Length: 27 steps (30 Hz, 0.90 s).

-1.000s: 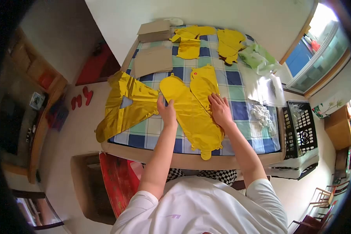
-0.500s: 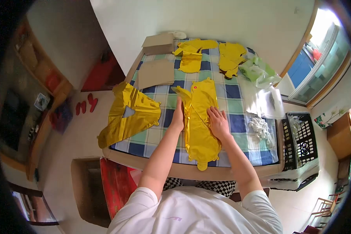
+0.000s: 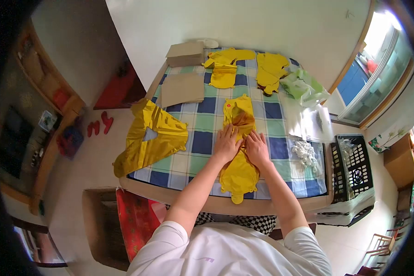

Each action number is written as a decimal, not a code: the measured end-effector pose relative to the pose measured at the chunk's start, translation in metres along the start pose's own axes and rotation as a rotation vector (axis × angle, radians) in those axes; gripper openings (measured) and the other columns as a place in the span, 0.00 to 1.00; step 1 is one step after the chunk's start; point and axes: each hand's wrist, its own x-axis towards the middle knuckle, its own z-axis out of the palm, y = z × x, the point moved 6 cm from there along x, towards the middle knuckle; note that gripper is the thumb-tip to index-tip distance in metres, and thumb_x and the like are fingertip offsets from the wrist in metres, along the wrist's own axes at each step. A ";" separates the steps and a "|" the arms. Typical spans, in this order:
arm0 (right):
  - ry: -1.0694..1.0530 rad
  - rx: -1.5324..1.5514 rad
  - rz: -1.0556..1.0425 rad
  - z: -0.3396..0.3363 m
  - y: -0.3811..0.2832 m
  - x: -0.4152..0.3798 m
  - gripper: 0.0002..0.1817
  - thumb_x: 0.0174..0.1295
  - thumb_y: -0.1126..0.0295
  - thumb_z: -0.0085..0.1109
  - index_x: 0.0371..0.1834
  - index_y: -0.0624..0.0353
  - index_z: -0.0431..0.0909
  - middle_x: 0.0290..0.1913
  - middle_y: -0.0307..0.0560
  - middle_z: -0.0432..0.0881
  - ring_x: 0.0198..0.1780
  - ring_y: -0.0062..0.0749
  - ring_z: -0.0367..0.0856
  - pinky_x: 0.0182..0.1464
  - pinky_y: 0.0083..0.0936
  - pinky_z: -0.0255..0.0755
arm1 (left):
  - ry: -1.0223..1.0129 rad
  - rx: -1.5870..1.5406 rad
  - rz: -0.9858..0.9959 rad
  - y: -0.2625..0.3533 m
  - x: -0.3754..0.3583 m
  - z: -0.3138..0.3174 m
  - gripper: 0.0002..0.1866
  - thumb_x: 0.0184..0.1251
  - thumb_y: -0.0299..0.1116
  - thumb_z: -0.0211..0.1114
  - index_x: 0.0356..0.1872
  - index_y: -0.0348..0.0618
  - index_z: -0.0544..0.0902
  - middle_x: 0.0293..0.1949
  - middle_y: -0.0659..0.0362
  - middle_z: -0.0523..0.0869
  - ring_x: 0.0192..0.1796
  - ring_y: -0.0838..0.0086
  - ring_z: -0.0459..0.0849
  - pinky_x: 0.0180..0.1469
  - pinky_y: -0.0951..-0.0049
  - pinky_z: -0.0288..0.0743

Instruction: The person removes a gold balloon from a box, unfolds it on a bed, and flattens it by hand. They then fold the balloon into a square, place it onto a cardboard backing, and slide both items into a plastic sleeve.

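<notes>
Where left hand [image 3: 227, 147] rests, right hand [image 3: 256, 150] beside, gold foil [image 3: 238, 175], seemingly folded

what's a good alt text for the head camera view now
A person's left hand and right hand rest on a partly folded gold foil piece on a checked cloth. A larger foil piece lies to its left; cardboard sheets and more foil pieces lie farther back.

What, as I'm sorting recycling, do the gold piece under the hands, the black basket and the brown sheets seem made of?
Gold piece: probably glossy metallised film, judging by bright glints and creases.
Black basket: likely plastic, finish unclear, with regular holes.
Brown sheets: apparently matte cardboard, flat with straight edges.
</notes>
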 end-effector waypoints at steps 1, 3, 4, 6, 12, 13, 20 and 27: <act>0.003 0.006 -0.002 -0.001 -0.001 0.000 0.19 0.62 0.73 0.49 0.56 0.61 0.72 0.65 0.51 0.70 0.70 0.43 0.63 0.70 0.49 0.53 | 0.012 0.028 0.001 0.001 -0.001 0.000 0.31 0.72 0.50 0.48 0.68 0.38 0.65 0.70 0.44 0.62 0.74 0.55 0.56 0.73 0.52 0.48; 0.009 0.018 -0.003 -0.005 -0.004 0.000 0.18 0.62 0.73 0.49 0.57 0.61 0.72 0.64 0.52 0.71 0.70 0.44 0.63 0.70 0.49 0.54 | 0.032 0.083 0.004 0.003 -0.004 0.000 0.31 0.72 0.50 0.48 0.67 0.38 0.65 0.70 0.45 0.62 0.74 0.56 0.56 0.73 0.53 0.47; 0.022 0.052 0.025 -0.003 -0.001 -0.001 0.19 0.62 0.73 0.49 0.57 0.61 0.72 0.65 0.53 0.71 0.70 0.44 0.63 0.70 0.48 0.54 | 0.016 0.081 -0.001 0.003 -0.005 0.001 0.32 0.72 0.51 0.49 0.68 0.38 0.64 0.71 0.45 0.61 0.74 0.55 0.55 0.73 0.53 0.47; 0.057 0.115 0.080 -0.001 0.006 0.000 0.20 0.63 0.73 0.49 0.59 0.61 0.71 0.65 0.55 0.69 0.70 0.45 0.62 0.70 0.47 0.54 | -0.008 0.079 -0.006 0.002 -0.004 0.002 0.32 0.72 0.51 0.49 0.69 0.39 0.63 0.72 0.46 0.59 0.75 0.55 0.54 0.74 0.52 0.45; 0.267 0.118 0.048 -0.030 -0.001 0.012 0.22 0.66 0.70 0.47 0.65 0.60 0.67 0.69 0.54 0.64 0.71 0.47 0.60 0.71 0.46 0.52 | -0.039 0.085 -0.032 0.003 -0.003 0.003 0.32 0.71 0.50 0.50 0.69 0.39 0.63 0.73 0.47 0.57 0.76 0.55 0.51 0.75 0.52 0.42; 0.200 0.077 0.049 -0.023 -0.002 0.017 0.23 0.67 0.69 0.47 0.65 0.60 0.67 0.69 0.54 0.64 0.71 0.47 0.60 0.72 0.46 0.51 | -0.039 0.078 -0.031 0.004 -0.005 0.003 0.32 0.71 0.49 0.50 0.69 0.39 0.63 0.73 0.47 0.57 0.76 0.55 0.51 0.75 0.51 0.42; 0.001 0.007 0.079 0.018 0.003 0.023 0.23 0.69 0.63 0.44 0.65 0.58 0.67 0.69 0.53 0.65 0.72 0.44 0.58 0.73 0.47 0.47 | 0.185 -0.154 -0.005 -0.014 0.006 0.000 0.25 0.70 0.37 0.51 0.64 0.36 0.68 0.67 0.43 0.67 0.70 0.52 0.62 0.71 0.52 0.53; -0.006 0.006 0.080 0.013 -0.001 0.024 0.23 0.69 0.62 0.43 0.65 0.56 0.67 0.69 0.52 0.65 0.72 0.44 0.58 0.72 0.48 0.48 | 0.095 -0.075 0.008 -0.044 0.037 -0.011 0.21 0.67 0.32 0.50 0.60 0.37 0.71 0.62 0.49 0.74 0.69 0.57 0.65 0.70 0.51 0.55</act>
